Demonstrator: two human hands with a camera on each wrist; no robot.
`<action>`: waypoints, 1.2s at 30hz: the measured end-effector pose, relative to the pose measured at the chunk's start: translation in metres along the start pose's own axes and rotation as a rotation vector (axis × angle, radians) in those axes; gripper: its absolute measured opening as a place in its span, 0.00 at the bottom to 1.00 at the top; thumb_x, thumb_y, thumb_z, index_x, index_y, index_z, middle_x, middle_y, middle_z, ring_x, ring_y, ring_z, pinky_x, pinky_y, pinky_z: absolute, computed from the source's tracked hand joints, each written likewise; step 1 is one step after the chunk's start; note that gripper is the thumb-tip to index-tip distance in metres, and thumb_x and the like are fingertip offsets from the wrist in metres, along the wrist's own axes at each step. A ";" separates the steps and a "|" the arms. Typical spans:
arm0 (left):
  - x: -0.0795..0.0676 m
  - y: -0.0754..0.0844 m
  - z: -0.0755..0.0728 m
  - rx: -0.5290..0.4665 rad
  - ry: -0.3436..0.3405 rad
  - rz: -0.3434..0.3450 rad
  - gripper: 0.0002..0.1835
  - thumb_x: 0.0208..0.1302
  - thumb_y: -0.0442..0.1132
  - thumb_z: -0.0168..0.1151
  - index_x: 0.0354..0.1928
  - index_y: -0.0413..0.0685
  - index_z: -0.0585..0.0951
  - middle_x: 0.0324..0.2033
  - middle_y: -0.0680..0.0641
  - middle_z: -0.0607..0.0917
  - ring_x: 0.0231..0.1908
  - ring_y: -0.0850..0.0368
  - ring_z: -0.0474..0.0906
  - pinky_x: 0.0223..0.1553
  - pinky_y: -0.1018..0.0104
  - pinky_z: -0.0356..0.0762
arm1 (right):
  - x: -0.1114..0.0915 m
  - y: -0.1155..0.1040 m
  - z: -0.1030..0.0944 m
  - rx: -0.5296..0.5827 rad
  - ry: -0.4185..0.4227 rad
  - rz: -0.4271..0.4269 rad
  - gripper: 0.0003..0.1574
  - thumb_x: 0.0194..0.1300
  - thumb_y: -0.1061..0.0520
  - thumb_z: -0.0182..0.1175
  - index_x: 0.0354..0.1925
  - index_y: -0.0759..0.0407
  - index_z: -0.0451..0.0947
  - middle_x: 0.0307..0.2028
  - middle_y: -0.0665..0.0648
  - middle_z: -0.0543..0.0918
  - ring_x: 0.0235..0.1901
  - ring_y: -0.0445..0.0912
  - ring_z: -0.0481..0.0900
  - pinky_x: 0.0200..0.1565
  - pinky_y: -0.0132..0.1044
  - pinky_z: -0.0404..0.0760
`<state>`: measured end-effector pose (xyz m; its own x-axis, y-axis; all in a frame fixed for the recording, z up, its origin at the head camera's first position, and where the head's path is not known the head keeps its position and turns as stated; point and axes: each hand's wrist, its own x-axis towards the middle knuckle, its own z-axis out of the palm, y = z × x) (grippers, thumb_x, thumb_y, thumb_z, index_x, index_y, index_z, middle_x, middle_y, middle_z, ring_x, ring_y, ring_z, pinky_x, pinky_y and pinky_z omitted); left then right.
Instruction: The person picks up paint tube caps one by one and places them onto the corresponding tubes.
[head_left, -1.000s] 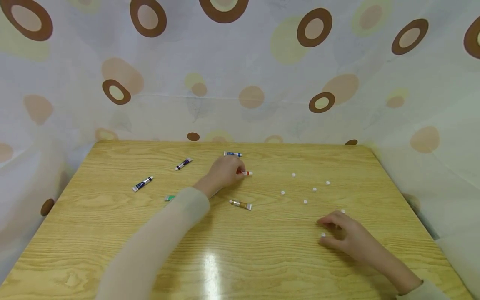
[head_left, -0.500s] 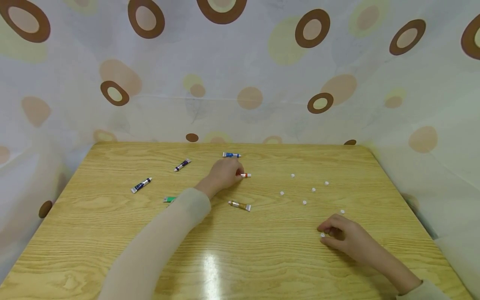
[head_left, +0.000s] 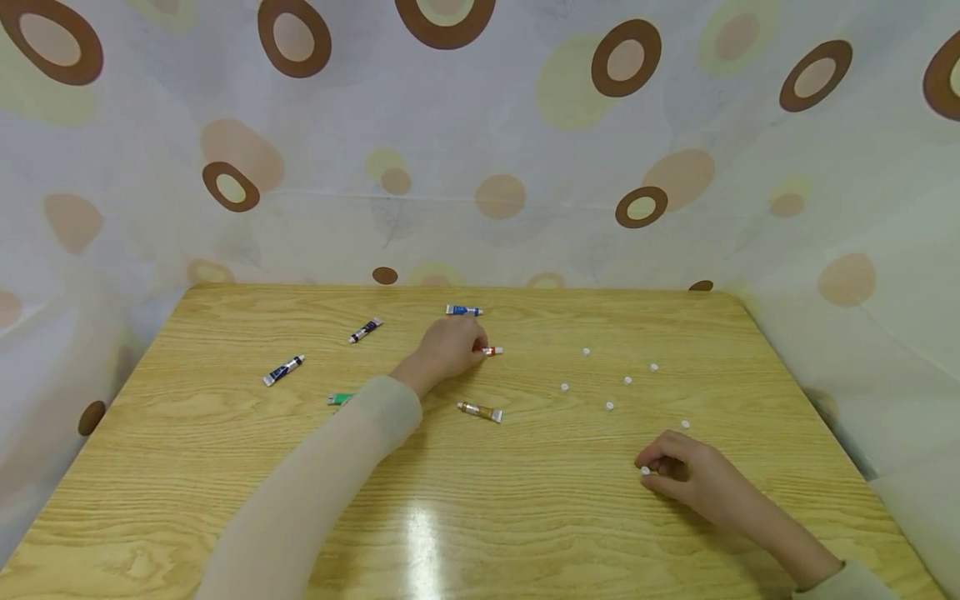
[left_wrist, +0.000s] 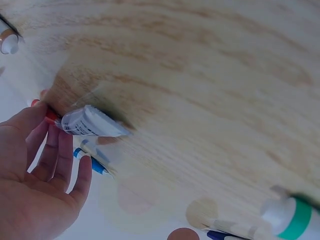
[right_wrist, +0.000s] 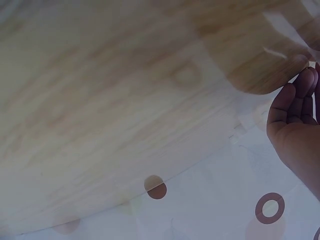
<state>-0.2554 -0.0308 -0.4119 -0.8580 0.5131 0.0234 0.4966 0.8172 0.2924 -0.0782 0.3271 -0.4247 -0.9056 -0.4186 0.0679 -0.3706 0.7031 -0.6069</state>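
Note:
My left hand (head_left: 450,346) pinches a small red paint tube (head_left: 492,351) at the table's middle. In the left wrist view, thumb and fingers grip the red end of the tube (left_wrist: 92,123), its flat white end sticking out. At front right my right hand (head_left: 693,475) holds a small white cap (head_left: 645,472) between thumb and forefinger, at the tabletop. The right wrist view shows that hand (right_wrist: 295,117) only at its edge, the cap hidden. A blue paint tube (head_left: 463,310) lies just behind my left hand, a gold paint tube (head_left: 480,412) in front.
Several white caps (head_left: 610,406) lie scattered on the wooden table (head_left: 525,517) right of centre. Two dark paint tubes (head_left: 284,370) lie at left; a green paint tube (head_left: 340,399) is partly covered by my left sleeve (head_left: 322,475). A patterned curtain (head_left: 450,125) surrounds the table.
My right thumb and forefinger have closed around the white cap. The left hand stays almost in place with the red tube. The view has shifted very slightly.

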 end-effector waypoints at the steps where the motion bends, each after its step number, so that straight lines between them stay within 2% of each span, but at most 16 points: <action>1: 0.000 0.000 0.000 0.002 -0.001 -0.001 0.06 0.69 0.39 0.68 0.42 0.48 0.91 0.40 0.49 0.91 0.44 0.53 0.84 0.50 0.56 0.83 | 0.000 0.000 0.000 0.001 0.000 0.004 0.09 0.64 0.61 0.71 0.42 0.50 0.84 0.38 0.43 0.81 0.35 0.29 0.73 0.35 0.26 0.78; 7: -0.002 0.000 -0.002 0.004 -0.007 -0.016 0.06 0.68 0.40 0.69 0.41 0.48 0.91 0.39 0.48 0.90 0.44 0.53 0.84 0.49 0.56 0.83 | 0.003 -0.002 0.000 0.001 -0.014 0.029 0.08 0.65 0.60 0.71 0.41 0.50 0.84 0.37 0.42 0.81 0.34 0.29 0.72 0.34 0.27 0.78; 14: -0.003 -0.002 -0.005 0.021 -0.040 -0.040 0.09 0.70 0.42 0.68 0.45 0.48 0.90 0.43 0.48 0.91 0.45 0.53 0.85 0.50 0.56 0.84 | 0.005 -0.001 -0.002 0.013 -0.049 0.031 0.06 0.67 0.58 0.69 0.43 0.50 0.83 0.38 0.43 0.81 0.35 0.29 0.73 0.35 0.27 0.79; 22: -0.011 -0.009 -0.012 0.091 -0.058 -0.029 0.20 0.70 0.46 0.67 0.60 0.47 0.84 0.59 0.47 0.86 0.62 0.49 0.80 0.62 0.52 0.80 | 0.007 -0.001 0.001 0.007 -0.021 -0.017 0.07 0.65 0.60 0.70 0.40 0.50 0.84 0.36 0.44 0.82 0.34 0.29 0.73 0.34 0.26 0.79; 26: -0.017 -0.011 -0.016 0.106 -0.057 -0.020 0.22 0.69 0.46 0.68 0.61 0.47 0.83 0.59 0.45 0.84 0.60 0.47 0.80 0.61 0.50 0.81 | 0.007 -0.003 0.000 0.018 -0.015 0.001 0.07 0.65 0.60 0.70 0.40 0.50 0.84 0.36 0.46 0.83 0.35 0.29 0.75 0.35 0.26 0.81; 31: -0.023 -0.011 -0.020 0.115 -0.055 -0.029 0.24 0.67 0.48 0.70 0.61 0.45 0.83 0.58 0.44 0.84 0.60 0.46 0.80 0.62 0.49 0.80 | 0.009 -0.008 -0.003 0.031 -0.009 0.059 0.05 0.67 0.59 0.69 0.40 0.49 0.84 0.36 0.44 0.85 0.35 0.29 0.77 0.36 0.27 0.82; 36: -0.029 -0.016 -0.019 0.111 -0.067 -0.067 0.25 0.67 0.51 0.70 0.61 0.46 0.83 0.58 0.44 0.84 0.59 0.46 0.81 0.62 0.50 0.80 | 0.011 -0.013 -0.004 0.010 0.038 0.049 0.06 0.67 0.60 0.69 0.41 0.49 0.85 0.35 0.42 0.86 0.35 0.29 0.78 0.36 0.28 0.81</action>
<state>-0.2406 -0.0636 -0.3989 -0.8811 0.4694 -0.0573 0.4529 0.8725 0.1832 -0.0843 0.3160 -0.4127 -0.9297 -0.3620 0.0676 -0.3238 0.7161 -0.6184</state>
